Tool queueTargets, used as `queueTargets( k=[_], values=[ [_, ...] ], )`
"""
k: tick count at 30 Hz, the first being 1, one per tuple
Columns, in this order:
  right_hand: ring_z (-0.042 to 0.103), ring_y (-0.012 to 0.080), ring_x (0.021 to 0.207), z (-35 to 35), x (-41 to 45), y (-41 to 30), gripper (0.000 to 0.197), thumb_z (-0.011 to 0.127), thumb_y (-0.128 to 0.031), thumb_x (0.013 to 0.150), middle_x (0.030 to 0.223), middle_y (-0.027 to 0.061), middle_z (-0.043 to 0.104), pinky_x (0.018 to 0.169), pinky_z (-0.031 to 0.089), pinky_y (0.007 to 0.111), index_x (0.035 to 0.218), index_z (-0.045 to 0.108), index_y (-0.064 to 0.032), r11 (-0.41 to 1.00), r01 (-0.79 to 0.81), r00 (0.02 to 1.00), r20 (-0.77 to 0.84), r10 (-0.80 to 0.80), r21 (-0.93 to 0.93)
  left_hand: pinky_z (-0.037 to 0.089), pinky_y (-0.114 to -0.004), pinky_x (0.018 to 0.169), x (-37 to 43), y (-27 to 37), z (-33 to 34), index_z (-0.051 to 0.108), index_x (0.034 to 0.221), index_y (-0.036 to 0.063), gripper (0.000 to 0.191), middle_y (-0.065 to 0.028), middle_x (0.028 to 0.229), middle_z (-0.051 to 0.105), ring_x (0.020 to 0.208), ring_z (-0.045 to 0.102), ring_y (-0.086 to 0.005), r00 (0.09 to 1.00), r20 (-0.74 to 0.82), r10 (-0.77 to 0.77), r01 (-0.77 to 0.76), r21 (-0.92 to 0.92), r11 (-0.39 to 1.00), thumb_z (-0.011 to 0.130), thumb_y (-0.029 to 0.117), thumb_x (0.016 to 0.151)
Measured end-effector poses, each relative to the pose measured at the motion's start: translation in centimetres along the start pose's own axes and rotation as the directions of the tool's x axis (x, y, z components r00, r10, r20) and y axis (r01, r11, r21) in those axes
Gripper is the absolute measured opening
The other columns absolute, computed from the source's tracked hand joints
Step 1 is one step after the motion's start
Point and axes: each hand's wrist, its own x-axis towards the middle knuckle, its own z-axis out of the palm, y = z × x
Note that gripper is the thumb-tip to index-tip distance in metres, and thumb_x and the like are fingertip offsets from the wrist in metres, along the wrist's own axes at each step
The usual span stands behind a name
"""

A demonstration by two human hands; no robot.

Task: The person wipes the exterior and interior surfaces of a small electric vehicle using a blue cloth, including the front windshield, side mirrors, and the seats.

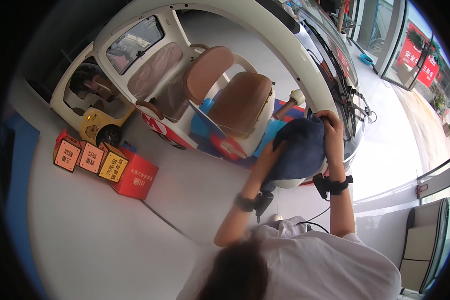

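Both my hands are at a dark blue cloth [302,150], spread in front of the white frame of a small three-wheeled vehicle [285,33]. My right hand [329,122] grips the cloth's upper right edge, with the knuckles close to the vehicle's front pillar. My left hand [275,155] is partly covered by the cloth; its fingers are hidden. Beside the cloth, to the left, are the brown driver's seat [240,103] and a handlebar grip [284,110]. Black straps with small devices circle both wrists.
Windscreen wipers [347,101] and the windscreen lie right of my right hand. A red box [138,174] and several sign blocks [92,157] stand on the floor at left, near a smaller yellow and cream vehicle [97,122]. Glass doors [408,56] are at upper right.
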Motion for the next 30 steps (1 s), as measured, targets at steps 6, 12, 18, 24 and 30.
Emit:
queueTargets(
  k=[6,12,18,24,30],
  values=[
    [0.051,0.0329,0.098,2.3,-1.2,-3.6,0.013,0.054,-0.008,0.088,0.096,0.0116,0.06,0.088,0.043,0.041,0.093,0.065,-0.0025,0.873,0.24,0.963,-0.01,-0.27,-0.424,0.044,-0.034,0.096,-1.6,-2.0,-0.8,0.056,0.128,-0.0019,0.049,-0.0216,0.118,0.065,0.106,0.063,-0.0285,0.999,-0.013,-0.047,0.048,0.116,0.992,0.051,0.039,0.101],
    [0.049,0.0357,0.107,4.8,-3.9,-8.0,0.029,0.074,-0.025,0.075,0.1,0.0114,0.058,0.093,0.04,0.047,0.096,0.067,-0.0061,0.721,0.411,0.905,0.153,-0.397,-0.558,0.047,-0.032,0.093,-1.6,-4.1,0.5,0.053,0.129,-0.0009,0.041,-0.013,0.115,0.065,0.102,0.062,-0.0192,0.999,0.017,-0.045,0.047,-0.24,0.97,0.054,0.029,0.101],
    [0.05,0.0341,0.104,7.4,-4.9,-8.8,0.028,0.077,-0.014,0.068,0.098,0.009,0.06,0.091,0.042,0.044,0.094,0.068,-0.0077,0.672,0.329,0.934,0.122,-0.337,-0.664,0.049,-0.031,0.085,-0.3,-8.2,1.4,0.053,0.126,-0.0011,0.033,-0.011,0.111,0.065,0.099,0.061,-0.0154,0.998,0.064,0.012,0.008,-0.298,0.954,0.053,0.02,0.102],
    [0.051,0.034,0.103,9.3,-6.4,-9.9,0.03,0.079,-0.006,0.066,0.095,0.0078,0.061,0.087,0.045,0.042,0.094,0.068,-0.0073,0.663,0.17,0.951,-0.056,-0.305,-0.729,0.048,-0.033,0.086,-0.6,-7.4,-2.2,0.052,0.127,0.0,0.032,-0.0186,0.105,0.067,0.098,0.064,-0.0211,0.962,0.267,0.05,-0.009,-0.153,0.988,0.048,0.021,0.103],
    [0.05,0.0329,0.103,14.5,-10.5,-10.1,0.021,0.072,0.003,0.075,0.098,0.0094,0.058,0.089,0.043,0.043,0.094,0.066,-0.0048,0.428,0.087,0.913,-0.099,-0.395,-0.9,0.045,-0.037,0.098,-4.0,-5.3,-9.3,0.047,0.136,-0.0005,0.04,-0.0248,0.122,0.061,0.114,0.06,-0.0357,0.858,0.501,0.118,-0.053,-0.143,0.988,0.052,0.01,0.098]
  ],
)
